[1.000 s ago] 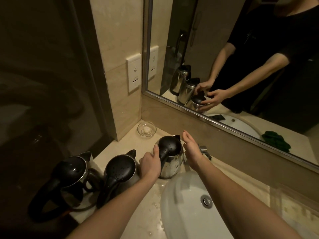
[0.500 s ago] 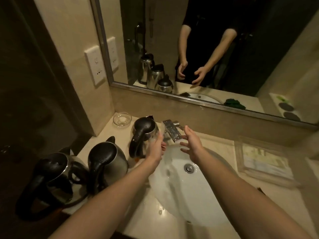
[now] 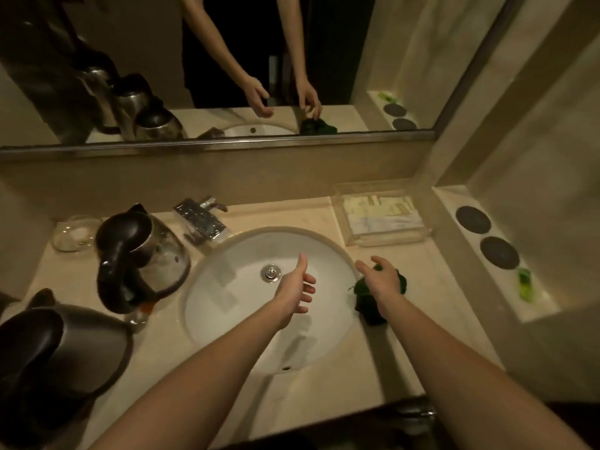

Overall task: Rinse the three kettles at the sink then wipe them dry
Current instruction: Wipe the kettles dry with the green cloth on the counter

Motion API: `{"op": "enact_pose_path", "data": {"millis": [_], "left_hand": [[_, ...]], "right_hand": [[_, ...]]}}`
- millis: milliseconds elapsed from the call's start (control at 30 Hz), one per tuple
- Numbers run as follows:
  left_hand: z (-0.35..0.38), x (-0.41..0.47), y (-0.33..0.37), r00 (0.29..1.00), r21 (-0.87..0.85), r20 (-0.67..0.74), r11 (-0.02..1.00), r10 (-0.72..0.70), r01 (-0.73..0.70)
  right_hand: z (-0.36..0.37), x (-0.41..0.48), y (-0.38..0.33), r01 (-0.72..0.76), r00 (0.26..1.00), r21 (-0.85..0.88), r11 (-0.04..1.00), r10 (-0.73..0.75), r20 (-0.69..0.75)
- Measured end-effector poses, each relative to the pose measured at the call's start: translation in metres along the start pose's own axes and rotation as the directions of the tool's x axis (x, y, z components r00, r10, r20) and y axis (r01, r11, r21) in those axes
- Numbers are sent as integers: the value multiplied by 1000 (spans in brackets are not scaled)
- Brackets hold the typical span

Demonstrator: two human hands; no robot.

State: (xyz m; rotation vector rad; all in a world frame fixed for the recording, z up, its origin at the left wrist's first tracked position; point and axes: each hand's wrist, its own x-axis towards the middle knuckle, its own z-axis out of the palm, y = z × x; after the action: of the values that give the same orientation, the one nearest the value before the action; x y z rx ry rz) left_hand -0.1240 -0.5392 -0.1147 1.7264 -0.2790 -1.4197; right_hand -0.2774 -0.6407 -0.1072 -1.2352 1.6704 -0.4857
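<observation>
- At the sink (image 3: pixel 227 287), middle of the frame, the person's two bare arms reach in from the bottom edge.
- The left hand (image 3: pixel 293 293) hangs over the white bowl, just right of the drain plug (image 3: pixel 271 273). Its thumb is up, its fingers are loose and a little bent, and it holds nothing.
- The right hand (image 3: pixel 382 280) is right of centre, lying on top of a dark green cloth (image 3: pixel 367 306). Its fingers are spread and the thumb stands wide off toward the sink rim, so it covers the cloth without closing round it.
- The cloth sits bunched on the counter (image 3: pixel 431 287), touching the right rim of the sink.
- One kettle (image 3: pixel 143 258) stands upright at middle left, just beside the sink, with a black lid and handle and a shiny steel body.
- A second kettle (image 3: pixel 65 352) fills the lower left corner, blurred and dark, on the same counter.
- The mirror (image 3: pixel 227 145) across the top shows three kettles in a row at upper left, and both hands again.
- The tap (image 3: pixel 201 219) sits behind the sink, above the first kettle's right side.
- A small glass dish (image 3: pixel 76 232) lies at far left, touching or nearly touching that kettle.
- A clear tray (image 3: pixel 380 219) of packets rests at upper right of the sink.
- Two dark round mats (image 3: pixel 473 219) and something bright green (image 3: pixel 524 284) lie on the ledge at right.
</observation>
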Motion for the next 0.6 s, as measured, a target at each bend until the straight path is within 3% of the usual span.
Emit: {"op": "enact_pose_path", "data": {"millis": [200, 600], "left_hand": [[45, 31, -6, 995, 88, 79, 995, -53, 46], [68, 69, -16, 987, 118, 64, 983, -146, 138]], "right_hand": [[-30, 27, 28, -156, 986, -325, 933, 126, -111], [-14, 64, 54, -205, 977, -441, 873, 207, -44]]}}
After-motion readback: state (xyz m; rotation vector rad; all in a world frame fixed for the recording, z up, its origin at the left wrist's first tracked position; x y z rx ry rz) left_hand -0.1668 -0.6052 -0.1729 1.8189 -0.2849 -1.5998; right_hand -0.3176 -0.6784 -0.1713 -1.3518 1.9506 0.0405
